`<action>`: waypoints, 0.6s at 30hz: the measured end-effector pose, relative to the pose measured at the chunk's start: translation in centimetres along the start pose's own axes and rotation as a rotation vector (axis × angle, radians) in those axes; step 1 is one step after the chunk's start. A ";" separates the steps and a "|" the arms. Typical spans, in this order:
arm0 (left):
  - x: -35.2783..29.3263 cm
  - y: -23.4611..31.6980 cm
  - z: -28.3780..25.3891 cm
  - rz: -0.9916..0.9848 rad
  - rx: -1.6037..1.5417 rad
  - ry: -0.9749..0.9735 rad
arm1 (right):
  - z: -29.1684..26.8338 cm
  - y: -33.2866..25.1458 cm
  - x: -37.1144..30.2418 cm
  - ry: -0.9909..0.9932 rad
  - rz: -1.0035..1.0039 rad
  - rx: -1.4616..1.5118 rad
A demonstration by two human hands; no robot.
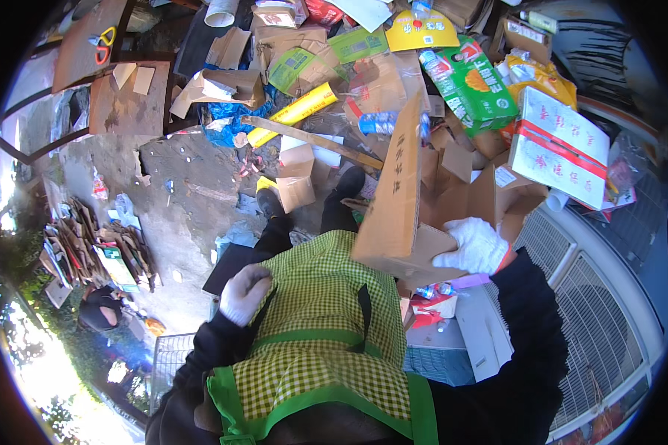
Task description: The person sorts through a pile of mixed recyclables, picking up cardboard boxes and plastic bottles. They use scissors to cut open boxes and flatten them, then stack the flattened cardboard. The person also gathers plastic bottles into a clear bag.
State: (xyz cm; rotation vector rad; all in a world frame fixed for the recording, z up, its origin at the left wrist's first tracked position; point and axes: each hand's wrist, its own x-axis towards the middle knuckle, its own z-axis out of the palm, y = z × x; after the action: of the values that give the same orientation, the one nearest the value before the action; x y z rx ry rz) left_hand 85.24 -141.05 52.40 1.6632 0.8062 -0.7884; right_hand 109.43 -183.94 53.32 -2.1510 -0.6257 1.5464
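Observation:
My right hand (pixel 473 247), in a white glove, grips the lower edge of an opened brown cardboard box (pixel 395 204). The box is tilted, with one long printed flap standing up on its left side. My left hand (pixel 245 294), also white-gloved, hangs beside the green checked apron (pixel 315 297) with its fingers curled in and nothing visible in them. More opened brown cardboard (pixel 460 185) lies just beyond the held box and partly behind it. A small brown carton (pixel 296 176) rests on the ground between my shoes.
A heap of flattened cardboard, a green printed carton (pixel 473 89), a yellow tube (pixel 293 115) and a white foam box (pixel 560 148) lies ahead. A wooden stick (pixel 312 141) crosses the ground. Scissors (pixel 102 44) lie on a brown board, far left. Stacked cardboard (pixel 96 245) and another person (pixel 102 308) are at left.

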 end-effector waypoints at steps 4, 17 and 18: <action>0.5 5.6 -1.0 0.169 -0.027 -0.224 | 1.4 -10.6 -1.2 0.237 -0.080 0.003; 3.3 5.7 -19.8 0.394 0.188 0.210 | 16.7 -36.9 9.0 0.695 -0.274 -0.878; 3.6 4.7 -22.0 0.369 -0.054 0.171 | 16.5 -37.6 8.4 0.759 -0.320 -0.948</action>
State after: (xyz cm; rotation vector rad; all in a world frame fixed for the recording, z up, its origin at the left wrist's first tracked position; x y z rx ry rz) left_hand 93.32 -120.13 56.43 1.7789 0.6043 -0.3684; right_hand 91.68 -147.33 63.53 -2.7892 -1.4871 0.1409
